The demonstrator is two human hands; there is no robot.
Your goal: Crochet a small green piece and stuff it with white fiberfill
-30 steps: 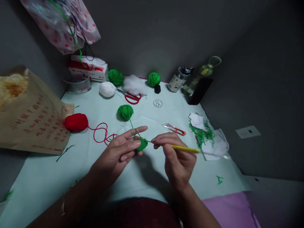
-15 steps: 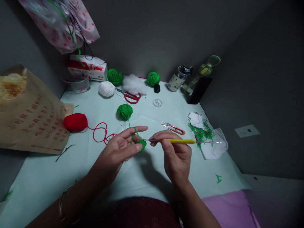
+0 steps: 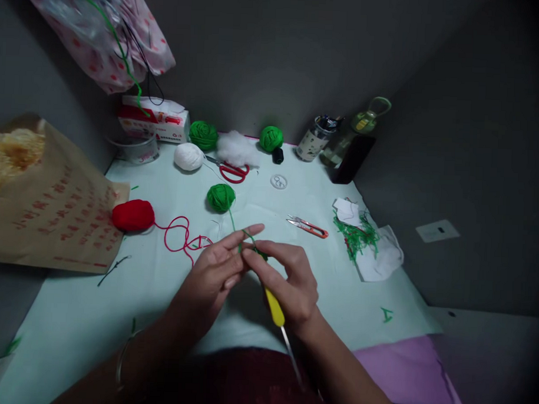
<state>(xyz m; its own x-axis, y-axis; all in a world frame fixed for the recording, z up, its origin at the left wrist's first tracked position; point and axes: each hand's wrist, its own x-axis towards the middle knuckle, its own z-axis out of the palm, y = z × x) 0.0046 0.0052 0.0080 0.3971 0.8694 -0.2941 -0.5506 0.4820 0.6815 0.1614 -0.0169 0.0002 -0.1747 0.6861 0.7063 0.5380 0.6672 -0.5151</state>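
My left hand [image 3: 218,268] pinches the small green crocheted piece [image 3: 262,255], with green yarn [image 3: 233,218] running over its raised index finger from a green ball [image 3: 221,198] behind. My right hand [image 3: 288,279] meets it from the right, thumb and index finger closed at the green piece. Under the right palm lies a crochet hook with a yellow handle [image 3: 274,308], its metal end pointing down toward my body. The hook's tip and most of the green piece are hidden by my fingers.
Orange thread snips [image 3: 310,227] lie right of my hands, beyond them green yarn scraps [image 3: 361,234]. Red yarn [image 3: 134,215] and a paper bag [image 3: 61,206] are at left. Red-handled scissors [image 3: 235,172], a white ball [image 3: 189,157], a cup of pens [image 3: 313,141] and a bottle [image 3: 342,148] stand farther back.
My right hand has moved left against my left fingers. The hook has swung from lying level, pointing right, to slanting down toward my body. The green piece is now mostly covered.
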